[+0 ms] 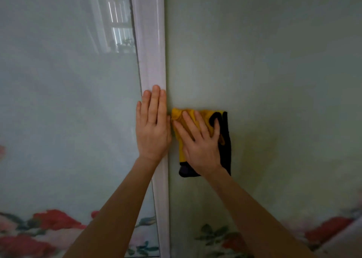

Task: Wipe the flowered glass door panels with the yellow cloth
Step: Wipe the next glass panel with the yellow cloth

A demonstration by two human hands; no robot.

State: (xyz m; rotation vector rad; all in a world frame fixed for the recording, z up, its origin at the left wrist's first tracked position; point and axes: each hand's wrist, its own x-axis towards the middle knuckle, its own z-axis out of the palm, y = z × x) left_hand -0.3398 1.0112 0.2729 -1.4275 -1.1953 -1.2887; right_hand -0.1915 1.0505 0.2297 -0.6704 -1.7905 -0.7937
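A person's right hand presses a folded yellow cloth flat against the right glass door panel, a pale green pane printed with red flowers along its lower edge. The fingers are straight and spread, grasping nothing, and lie on top of the cloth. Their tips stop just short of its upper edge, so a narrow band of yellow shows above them. The cloth's black reverse side is folded over at the right and runs down past the little finger, and its lower edge sits under the wrist. The cloth's left edge lies just beside the white door frame that divides the two panels.

The left hand rests open on that frame at about the same height, its fingers straight, held together and pointing up. Its outer edge overlaps the left glass door panel. That pane carries more red flowers at the bottom and reflects a window near the top. Both bare forearms reach up from the bottom of the view.
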